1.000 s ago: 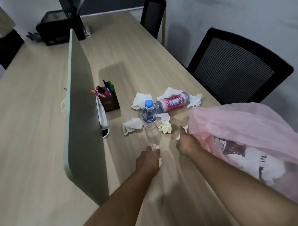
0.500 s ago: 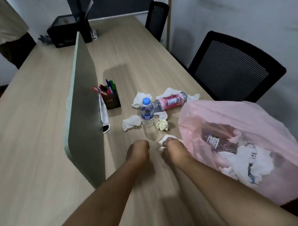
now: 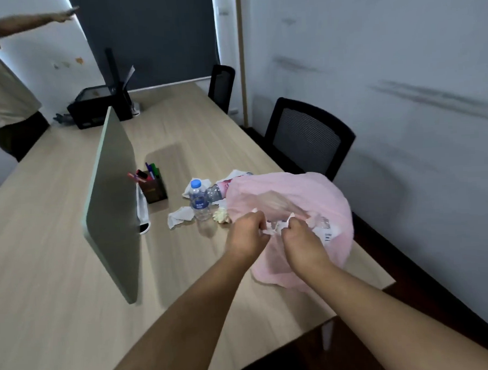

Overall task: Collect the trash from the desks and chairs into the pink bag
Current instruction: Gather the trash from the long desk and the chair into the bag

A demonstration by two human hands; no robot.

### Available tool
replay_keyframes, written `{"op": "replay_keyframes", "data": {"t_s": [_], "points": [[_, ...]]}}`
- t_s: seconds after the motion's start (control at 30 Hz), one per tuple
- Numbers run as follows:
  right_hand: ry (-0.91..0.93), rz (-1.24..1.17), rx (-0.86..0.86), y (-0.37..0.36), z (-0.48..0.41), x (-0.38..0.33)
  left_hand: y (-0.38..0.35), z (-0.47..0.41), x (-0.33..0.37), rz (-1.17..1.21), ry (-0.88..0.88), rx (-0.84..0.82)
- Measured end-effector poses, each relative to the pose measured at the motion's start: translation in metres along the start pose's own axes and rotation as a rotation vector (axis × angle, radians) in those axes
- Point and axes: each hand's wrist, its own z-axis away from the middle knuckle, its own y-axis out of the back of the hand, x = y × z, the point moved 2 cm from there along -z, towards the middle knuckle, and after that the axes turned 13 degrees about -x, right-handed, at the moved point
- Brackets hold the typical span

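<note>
Pink bag (image 3: 307,187) lies on desk (image 3: 58,249) near its right edge, in front of black chair (image 3: 308,137). Left hand (image 3: 246,235) and right hand (image 3: 301,238) meet at bag mouth, fingers of both curled, pinching white tissue (image 3: 277,227) between them; grip on bag rim: cannot tell. Beyond left hand: upright water bottle (image 3: 199,199), paper ball (image 3: 222,216), crumpled napkin (image 3: 180,217). Pink-label bottle (image 3: 219,189) lies partly behind bag

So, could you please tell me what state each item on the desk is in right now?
pink bag: slumped on the desk, trash inside.
left hand: fingers curled round crumpled tissues.
right hand: gripping crumpled tissues too.
blue-capped water bottle: upright, capped.
pink-labelled bottle: lying down, partly behind the bag.
yellowish paper ball: crumpled, on the desk.
pen holder: upright, holding pens.
</note>
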Motion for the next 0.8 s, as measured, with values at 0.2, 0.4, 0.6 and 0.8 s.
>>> {"op": "replay_keyframes", "data": {"t_s": [0.2,0.4,0.6,0.8], "points": [[-0.089,0.003,-0.241,-0.004,0.028,0.015,-0.034,-0.018,0.02,0.019,-0.054,-0.304],[0.181,0.067,0.315,0.013,0.038,0.023,-0.028,-0.01,-0.015,-0.063,0.192,-0.05],[0.247,-0.042,0.295,0.007,0.024,0.022,-0.015,-0.018,-0.048,0.032,0.426,0.016],[0.374,-0.093,-0.035,-0.019,-0.014,-0.046,0.023,-0.033,-0.09,-0.15,0.45,0.006]]}}
